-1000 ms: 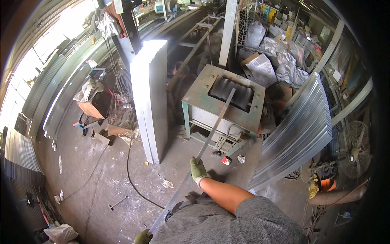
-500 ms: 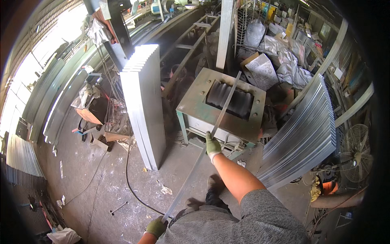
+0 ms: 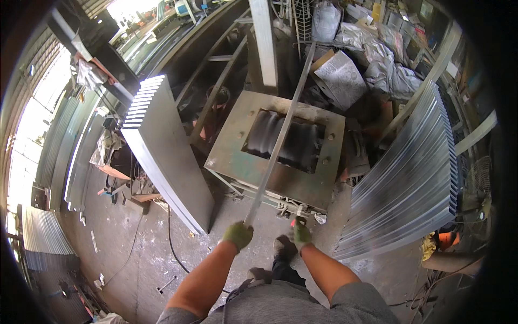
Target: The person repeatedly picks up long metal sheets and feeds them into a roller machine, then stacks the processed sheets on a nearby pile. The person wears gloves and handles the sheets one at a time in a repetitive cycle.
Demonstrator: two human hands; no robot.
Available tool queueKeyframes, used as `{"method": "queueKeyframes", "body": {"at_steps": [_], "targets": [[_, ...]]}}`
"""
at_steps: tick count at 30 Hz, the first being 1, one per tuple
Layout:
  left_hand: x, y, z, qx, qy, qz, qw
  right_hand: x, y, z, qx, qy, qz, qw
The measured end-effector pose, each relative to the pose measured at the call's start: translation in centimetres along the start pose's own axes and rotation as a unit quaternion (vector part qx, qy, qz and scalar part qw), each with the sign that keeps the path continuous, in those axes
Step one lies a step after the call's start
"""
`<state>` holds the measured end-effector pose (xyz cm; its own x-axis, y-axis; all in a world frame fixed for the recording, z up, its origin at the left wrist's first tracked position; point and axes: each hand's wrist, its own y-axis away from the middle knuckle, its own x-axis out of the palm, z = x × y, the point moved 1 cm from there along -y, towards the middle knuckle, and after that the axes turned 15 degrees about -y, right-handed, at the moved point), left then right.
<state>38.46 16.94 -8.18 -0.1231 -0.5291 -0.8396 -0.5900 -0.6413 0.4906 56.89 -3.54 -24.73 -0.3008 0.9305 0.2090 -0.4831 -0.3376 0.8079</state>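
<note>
My left hand (image 3: 238,236), in a green work glove, is closed around the near end of a long, thin metal bar (image 3: 280,140). The bar slants away over a worn green machine (image 3: 229,148), crossing above the dark ribbed rollers (image 3: 305,141) in its top opening; I cannot tell whether it touches them. My right hand (image 3: 301,233), gloved too, is at the machine's near side by a small metal fitting (image 3: 302,213). Its fingers are closed at a small red part, which they mostly hide.
A tall stack of metal profiles (image 3: 167,146) stands left of the machine. On the right leans another stack of ribbed metal lengths (image 3: 404,178). Behind are a steel post (image 3: 264,48), a cardboard box (image 3: 341,78) and plastic bags (image 3: 377,54). A dark hose (image 3: 171,243) lies on the floor.
My left hand has come forward with the bar's near end, and the bar now reaches farther over the machine. My right hand has let go of the bar and moved down to the machine's near side.
</note>
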Motion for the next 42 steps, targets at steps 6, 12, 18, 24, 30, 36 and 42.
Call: {"method": "queueKeyframes", "body": {"at_steps": [6,12,18,24,30,36,42], "targets": [[-6.6,-15.3,-8.4,0.048,-0.13,0.001,0.99,-21.5,0.9,-4.2,0.052,0.291,-0.139,0.945],[-11.9,-24.6,-15.4,0.185,-0.41,0.008,0.893,-30.2,1.6,-4.2,-0.094,0.591,-0.119,0.792],[-13.0,-25.7,-16.7,0.246,-0.483,0.018,0.84,-25.6,-0.1,-3.4,-0.107,0.586,-0.049,0.802],[-7.7,-19.4,-10.2,0.223,-0.391,0.006,0.893,-16.6,1.1,-1.7,-0.034,0.45,0.01,0.892],[-0.5,-7.6,-2.5,0.148,-0.254,0.003,0.956,-7.2,3.6,1.0,0.013,0.341,0.189,0.921],[6.4,7.3,3.4,-0.002,-0.008,0.009,1.0,4.4,8.1,4.5,-0.124,0.238,0.234,0.935],[15.2,22.0,12.4,-0.063,-0.008,0.049,0.997,11.8,8.2,4.9,-0.198,0.145,0.174,0.954]]}}
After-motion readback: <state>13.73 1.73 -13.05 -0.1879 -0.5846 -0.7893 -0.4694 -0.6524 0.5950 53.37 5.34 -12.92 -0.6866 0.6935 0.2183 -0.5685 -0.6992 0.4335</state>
